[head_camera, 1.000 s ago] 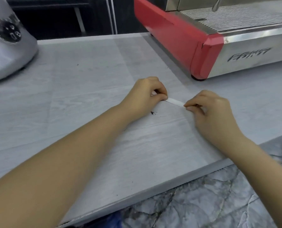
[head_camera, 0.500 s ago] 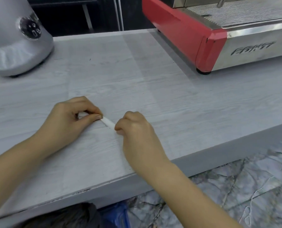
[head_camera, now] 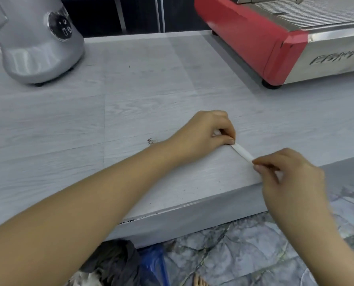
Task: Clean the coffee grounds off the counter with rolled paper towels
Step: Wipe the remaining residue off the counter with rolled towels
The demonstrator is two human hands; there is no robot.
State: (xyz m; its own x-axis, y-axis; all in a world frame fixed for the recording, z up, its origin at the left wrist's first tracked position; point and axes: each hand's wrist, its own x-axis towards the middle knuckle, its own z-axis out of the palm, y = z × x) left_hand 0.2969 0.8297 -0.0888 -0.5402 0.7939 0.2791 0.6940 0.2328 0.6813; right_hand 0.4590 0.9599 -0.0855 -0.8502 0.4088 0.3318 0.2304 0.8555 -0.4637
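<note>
From the head camera, a thin white paper roll lies slanted on the pale grey wood-grain desk, close to its front edge. The left hand pinches the roll's upper end between thumb and curled fingers, its grip closed on the paper and its knuckles resting on the desk. The right hand pinches the roll's lower end, thumb and forefinger tight on the tip, right over the desk's front edge. The roll is stretched straight between the two hands.

A small dark smear of coffee grounds sits on the desk left of the roll, just beside the left wrist. More fine dark specks lie along the desk's front edge, below and left of the roll, under the left forearm.

Far behind the roll and to its left stands a silver grinder with a round dark dial. Behind the roll and to its right is a red and steel coffee machine, resting on a black foot.

Below the desk's edge, under the roll, the marbled floor shows, with a blue bag and dark cloth to the left.
</note>
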